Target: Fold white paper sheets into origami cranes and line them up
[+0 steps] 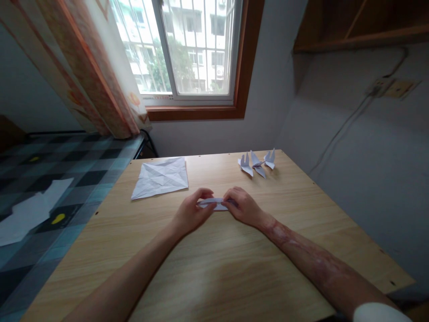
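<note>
A small folded piece of white paper lies between my hands at the middle of the wooden table. My left hand pinches its left end between thumb and fingers. At the other end, my right hand has its fingers closed on the paper, covering that part of it. Beyond my right hand stand several folded paper cranes close together. A creased square sheet of white paper lies flat beyond my left hand, to the left.
The wooden table reaches toward the wall under a barred window. To the left is a bed with a checked cover, and loose white paper rests on it. A cable hangs from a wall socket on the right.
</note>
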`<state>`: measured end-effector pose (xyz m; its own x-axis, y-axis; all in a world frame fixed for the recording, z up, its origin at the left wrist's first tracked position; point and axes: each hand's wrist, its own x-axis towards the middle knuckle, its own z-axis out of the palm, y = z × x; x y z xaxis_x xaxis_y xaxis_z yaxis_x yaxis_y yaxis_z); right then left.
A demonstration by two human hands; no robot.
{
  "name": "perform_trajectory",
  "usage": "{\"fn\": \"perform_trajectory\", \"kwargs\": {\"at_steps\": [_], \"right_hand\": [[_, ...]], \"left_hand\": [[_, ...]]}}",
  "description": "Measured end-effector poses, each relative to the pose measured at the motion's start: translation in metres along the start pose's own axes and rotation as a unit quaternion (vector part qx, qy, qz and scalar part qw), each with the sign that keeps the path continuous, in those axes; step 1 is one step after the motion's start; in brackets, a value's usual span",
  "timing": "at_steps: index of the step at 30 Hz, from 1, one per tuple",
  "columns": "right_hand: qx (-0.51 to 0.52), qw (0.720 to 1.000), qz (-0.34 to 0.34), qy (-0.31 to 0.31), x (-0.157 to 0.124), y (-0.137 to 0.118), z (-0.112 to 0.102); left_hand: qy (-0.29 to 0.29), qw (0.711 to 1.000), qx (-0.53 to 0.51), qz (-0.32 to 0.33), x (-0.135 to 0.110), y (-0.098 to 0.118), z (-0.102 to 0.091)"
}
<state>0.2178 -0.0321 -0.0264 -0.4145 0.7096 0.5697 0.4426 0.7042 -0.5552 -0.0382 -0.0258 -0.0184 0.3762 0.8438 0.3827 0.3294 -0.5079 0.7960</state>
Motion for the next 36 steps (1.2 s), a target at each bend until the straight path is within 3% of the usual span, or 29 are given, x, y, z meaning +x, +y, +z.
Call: {"fn": "perform_trajectory", "kwargs": {"at_steps": [6, 12, 21, 25, 29, 36], "right_hand": [[0.107, 0.99, 0.072, 0.054, -0.004, 0.005, 0.005], [0.2, 0.966, 0.145, 0.074, 0.0, 0.006, 0.017], [0.24, 0.959, 0.143, 0.055, 0.005, -0.003, 0.015], [0.271, 0.949, 0.157, 0.039, 0.005, -0.003, 0.018], [0.305, 0.935, 0.177, 0.022, 0.004, -0.001, 0.02], [0.314, 0.935, 0.164, -0.016, 0.002, -0.003, 0.018]], "left_hand": [[-0.027, 0.982, -0.166, -0.085, 0.005, -0.004, 0.0], [-0.052, 0.971, -0.225, -0.064, 0.006, 0.002, 0.012], [-0.027, 0.959, -0.266, -0.088, 0.008, 0.004, 0.018], [0.019, 0.952, -0.286, -0.109, 0.006, 0.007, 0.024], [0.037, 0.955, -0.27, -0.12, 0.002, 0.011, 0.027], [0.024, 0.993, -0.091, -0.077, -0.002, 0.021, 0.027]]}}
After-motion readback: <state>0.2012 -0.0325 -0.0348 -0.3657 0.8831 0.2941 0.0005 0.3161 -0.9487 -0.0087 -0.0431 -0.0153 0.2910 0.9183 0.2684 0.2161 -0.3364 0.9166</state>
